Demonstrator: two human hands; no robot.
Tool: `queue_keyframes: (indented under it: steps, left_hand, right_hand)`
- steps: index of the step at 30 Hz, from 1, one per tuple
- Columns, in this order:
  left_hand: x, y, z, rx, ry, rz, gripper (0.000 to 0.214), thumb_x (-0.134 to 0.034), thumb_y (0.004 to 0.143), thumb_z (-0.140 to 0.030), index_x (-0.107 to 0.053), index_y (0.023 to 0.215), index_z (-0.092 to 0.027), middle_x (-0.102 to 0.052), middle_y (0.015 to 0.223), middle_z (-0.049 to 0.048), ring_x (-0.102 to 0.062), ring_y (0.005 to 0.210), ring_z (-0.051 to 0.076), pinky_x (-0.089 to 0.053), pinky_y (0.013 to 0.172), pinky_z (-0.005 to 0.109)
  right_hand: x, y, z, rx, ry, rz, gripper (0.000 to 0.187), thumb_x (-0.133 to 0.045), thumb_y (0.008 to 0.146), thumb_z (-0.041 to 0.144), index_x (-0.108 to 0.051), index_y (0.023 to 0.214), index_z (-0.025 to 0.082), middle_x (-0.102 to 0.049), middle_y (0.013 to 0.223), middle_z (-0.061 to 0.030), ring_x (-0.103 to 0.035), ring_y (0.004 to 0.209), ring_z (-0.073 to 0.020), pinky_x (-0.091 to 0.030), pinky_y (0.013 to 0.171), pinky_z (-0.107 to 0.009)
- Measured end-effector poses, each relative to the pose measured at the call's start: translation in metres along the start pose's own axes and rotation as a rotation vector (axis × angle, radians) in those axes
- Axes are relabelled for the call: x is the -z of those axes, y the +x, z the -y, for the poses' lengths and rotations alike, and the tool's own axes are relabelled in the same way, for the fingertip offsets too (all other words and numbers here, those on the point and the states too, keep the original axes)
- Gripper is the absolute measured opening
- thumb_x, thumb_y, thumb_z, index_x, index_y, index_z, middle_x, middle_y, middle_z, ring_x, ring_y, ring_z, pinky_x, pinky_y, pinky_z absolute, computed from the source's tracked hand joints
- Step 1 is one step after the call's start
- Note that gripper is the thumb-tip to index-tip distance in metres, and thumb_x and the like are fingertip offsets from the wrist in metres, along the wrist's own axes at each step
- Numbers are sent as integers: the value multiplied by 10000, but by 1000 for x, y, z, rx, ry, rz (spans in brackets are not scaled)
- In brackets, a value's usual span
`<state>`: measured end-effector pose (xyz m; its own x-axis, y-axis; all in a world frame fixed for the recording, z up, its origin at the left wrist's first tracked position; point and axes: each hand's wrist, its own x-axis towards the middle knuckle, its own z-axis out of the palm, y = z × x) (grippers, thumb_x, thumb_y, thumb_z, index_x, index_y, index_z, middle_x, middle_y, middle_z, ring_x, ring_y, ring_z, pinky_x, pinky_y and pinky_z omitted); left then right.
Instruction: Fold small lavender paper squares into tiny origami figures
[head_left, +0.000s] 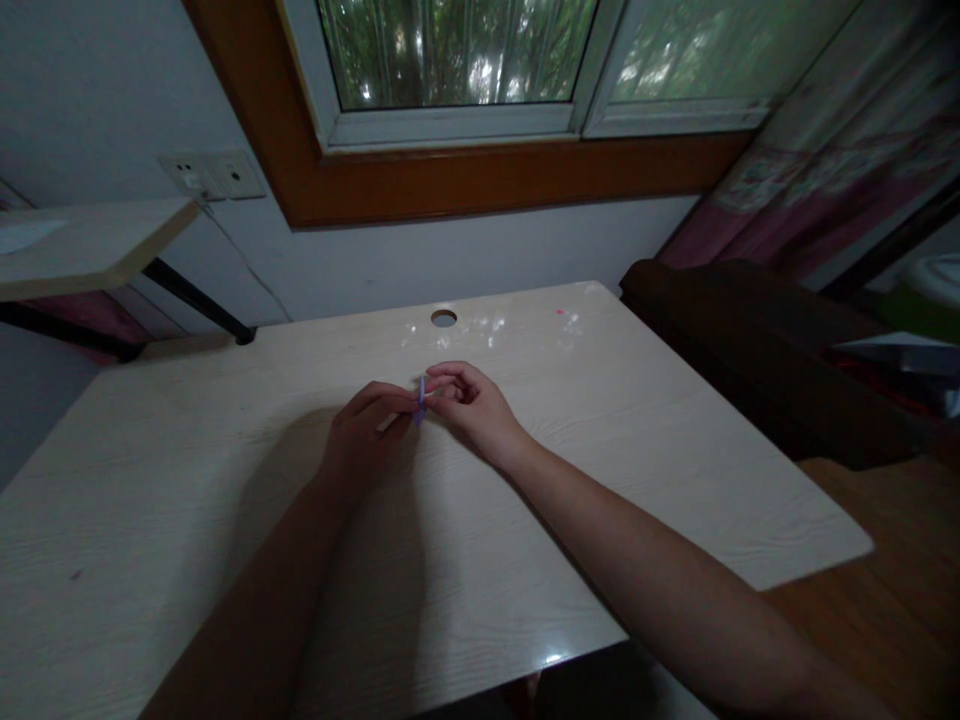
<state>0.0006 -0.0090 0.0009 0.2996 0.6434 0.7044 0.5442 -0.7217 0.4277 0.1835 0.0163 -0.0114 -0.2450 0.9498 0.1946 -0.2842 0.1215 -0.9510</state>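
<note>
Both my hands meet over the middle of a pale wooden desk [187, 500]. My left hand [364, 430] rests low on the desk with its fingers pinched together. My right hand [472, 405] is curled, thumb and fingers pinched. Between the two sets of fingertips is a small thin purple piece [421, 400], perhaps folded paper or a strip; it is too small to name surely. Both hands grip it at once, just above the desk surface.
A round cable hole [443, 318] lies in the desk behind my hands. A window [457, 60] sits above the wall. A side shelf [90, 240] stands at the left, a dark sofa [750, 340] and curtains [840, 170] at the right.
</note>
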Motion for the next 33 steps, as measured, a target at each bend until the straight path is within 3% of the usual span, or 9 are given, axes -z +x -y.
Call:
queue_keyframes:
  steps: [4,8,22,33]
  left_hand:
    - [-1,-1,2,11,0,7,141,-642,844,-100,-684,912,-216,-703,934,37,-663,878,152,-546,811,297]
    - [-2,-1,3,28,-6,32,134,-632,849,-104,-684,908,-213,-700,921,42,-660,867,154,-546,805,299]
    - [-3,-2,3,61,-14,43,123,-625,847,-116,-685,911,-202,-713,880,32,-662,831,146,-536,780,271]
    - [-2,-2,5,242,-96,32,129,-647,820,-115,-679,903,-208,-676,872,24,-644,792,139,-541,737,248]
  right_hand:
    - [0,-1,4,24,-23,-12,382,-776,709,233,-631,1063,230,-687,939,-3,-503,600,-67,-410,565,-220]
    - [2,0,1,23,-9,14,441,-779,700,232,-612,1108,236,-693,924,0,-523,617,-73,-424,586,-223]
    - [3,0,2,-46,69,83,394,-787,706,251,-658,1077,233,-715,855,-1,-667,811,-136,-518,833,-322]
    - [4,1,-1,-112,131,158,375,-802,686,215,-693,1044,238,-710,946,-8,-668,859,-125,-531,883,-324]
